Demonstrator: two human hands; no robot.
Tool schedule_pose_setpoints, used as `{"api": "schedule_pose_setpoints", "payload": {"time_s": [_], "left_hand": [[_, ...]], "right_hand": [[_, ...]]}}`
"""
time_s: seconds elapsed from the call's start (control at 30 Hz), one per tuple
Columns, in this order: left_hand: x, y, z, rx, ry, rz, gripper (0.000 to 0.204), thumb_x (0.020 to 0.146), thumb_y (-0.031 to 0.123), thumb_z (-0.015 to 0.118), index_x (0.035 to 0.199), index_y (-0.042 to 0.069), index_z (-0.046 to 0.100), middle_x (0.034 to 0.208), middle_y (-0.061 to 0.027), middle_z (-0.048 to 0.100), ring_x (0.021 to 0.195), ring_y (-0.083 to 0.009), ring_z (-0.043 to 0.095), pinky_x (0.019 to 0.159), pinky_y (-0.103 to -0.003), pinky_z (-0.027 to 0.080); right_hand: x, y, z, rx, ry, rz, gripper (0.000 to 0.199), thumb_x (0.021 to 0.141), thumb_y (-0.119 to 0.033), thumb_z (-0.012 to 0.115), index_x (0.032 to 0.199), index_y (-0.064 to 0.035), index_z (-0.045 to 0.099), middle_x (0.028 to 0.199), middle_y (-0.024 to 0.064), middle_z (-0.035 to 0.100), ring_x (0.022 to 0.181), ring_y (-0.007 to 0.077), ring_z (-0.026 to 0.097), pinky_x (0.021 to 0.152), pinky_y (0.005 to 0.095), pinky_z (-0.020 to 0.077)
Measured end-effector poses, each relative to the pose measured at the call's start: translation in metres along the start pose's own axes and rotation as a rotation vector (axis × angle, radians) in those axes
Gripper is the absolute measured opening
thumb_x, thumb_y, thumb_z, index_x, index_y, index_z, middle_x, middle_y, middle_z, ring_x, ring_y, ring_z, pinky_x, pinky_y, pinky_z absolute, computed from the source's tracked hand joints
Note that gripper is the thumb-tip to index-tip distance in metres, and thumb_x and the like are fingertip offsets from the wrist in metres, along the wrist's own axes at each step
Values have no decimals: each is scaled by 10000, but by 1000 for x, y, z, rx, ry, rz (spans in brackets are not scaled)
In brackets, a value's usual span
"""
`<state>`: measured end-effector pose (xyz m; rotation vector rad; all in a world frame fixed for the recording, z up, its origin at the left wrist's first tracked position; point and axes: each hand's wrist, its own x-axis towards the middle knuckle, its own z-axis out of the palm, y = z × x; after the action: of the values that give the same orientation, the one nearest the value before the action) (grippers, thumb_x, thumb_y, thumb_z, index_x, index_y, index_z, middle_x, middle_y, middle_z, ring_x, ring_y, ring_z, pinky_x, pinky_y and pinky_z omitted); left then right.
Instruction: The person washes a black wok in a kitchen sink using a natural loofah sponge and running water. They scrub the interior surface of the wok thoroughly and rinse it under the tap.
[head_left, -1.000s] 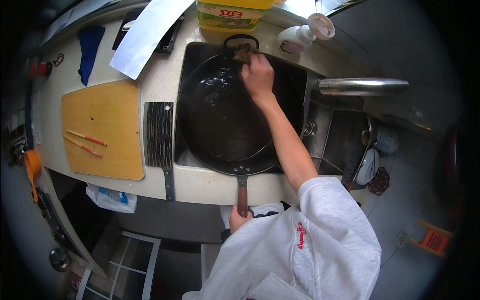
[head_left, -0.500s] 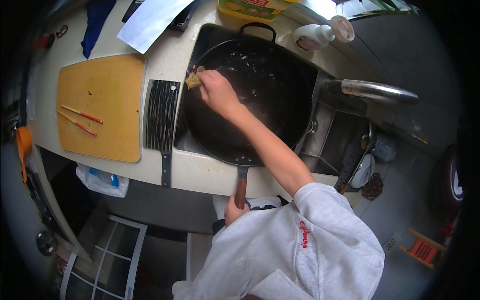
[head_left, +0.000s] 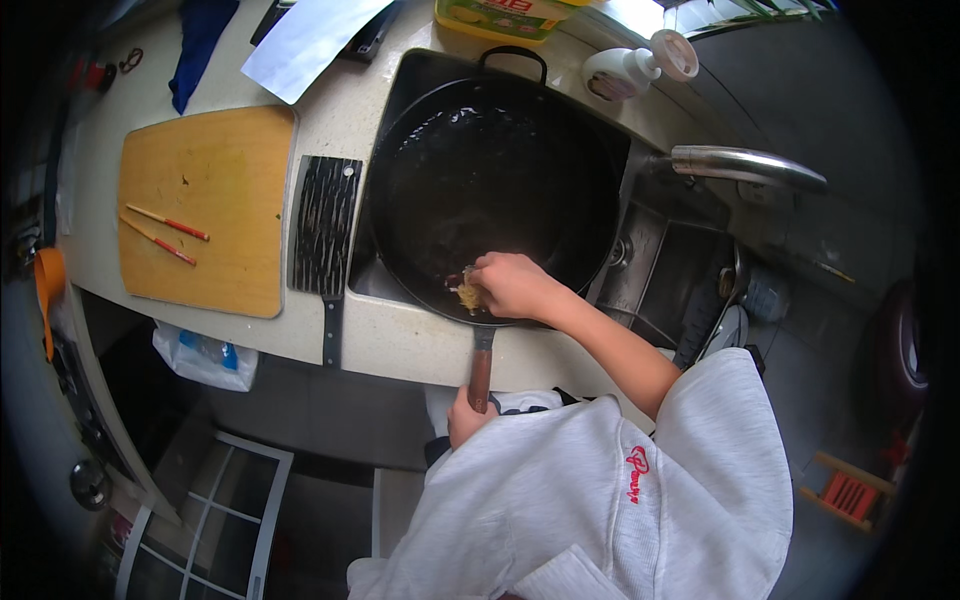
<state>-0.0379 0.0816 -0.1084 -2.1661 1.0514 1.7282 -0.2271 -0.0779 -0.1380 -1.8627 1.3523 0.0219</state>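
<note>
A large black wok (head_left: pixel 500 190) rests over the sink, with some shiny liquid inside. My left hand (head_left: pixel 466 418) is closed around its wooden handle (head_left: pixel 481 375) at the counter's front edge. Inside the wok's near rim, close to where the handle joins, my right hand (head_left: pixel 515 287) pinches a tan, fibrous scrubber (head_left: pixel 467 296) against the wall. Part of the scrubber is hidden by the fingers.
Left of the wok lie a cleaver (head_left: pixel 325 230) with a dark blade and a wooden cutting board (head_left: pixel 210 260) bearing red-ended chopsticks (head_left: pixel 170 222). A faucet (head_left: pixel 745 165) reaches in from the right. Behind stand a white pump bottle (head_left: pixel 617 75) and a yellow tub (head_left: pixel 505 18).
My right hand has brought the scrubber from the wok's far left rim down to its near rim by the handle. My left hand keeps its hold on the handle.
</note>
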Motion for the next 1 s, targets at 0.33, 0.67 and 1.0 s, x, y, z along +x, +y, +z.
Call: {"api": "schedule_pose_setpoints", "payload": {"time_s": [0.33,0.67,1.0], "left_hand": [[-5,10,-3,-4,-8,-4,213,753,125,600,936,22,561,843,-238,640,880,-440,621,755,-468,479],[-7,10,-4,-12,-11,-17,209,757,122,599,938,28,550,827,-230,639,867,-434,624,743,-468,478],[-3,5,-1,-12,-5,22,225,741,107,612,938,18,547,793,-220,630,809,-415,630,720,-444,484]], "right_hand": [[-34,87,-40,-658,222,223,94,666,-78,639,740,-46,687,858,102,633,898,258,596,742,344,504],[38,133,-101,-841,585,-18,146,720,-105,585,846,-72,652,869,59,600,875,226,598,760,324,515],[138,79,-50,-356,782,-132,116,790,-120,564,859,-65,639,851,74,629,840,251,649,660,374,554]]}}
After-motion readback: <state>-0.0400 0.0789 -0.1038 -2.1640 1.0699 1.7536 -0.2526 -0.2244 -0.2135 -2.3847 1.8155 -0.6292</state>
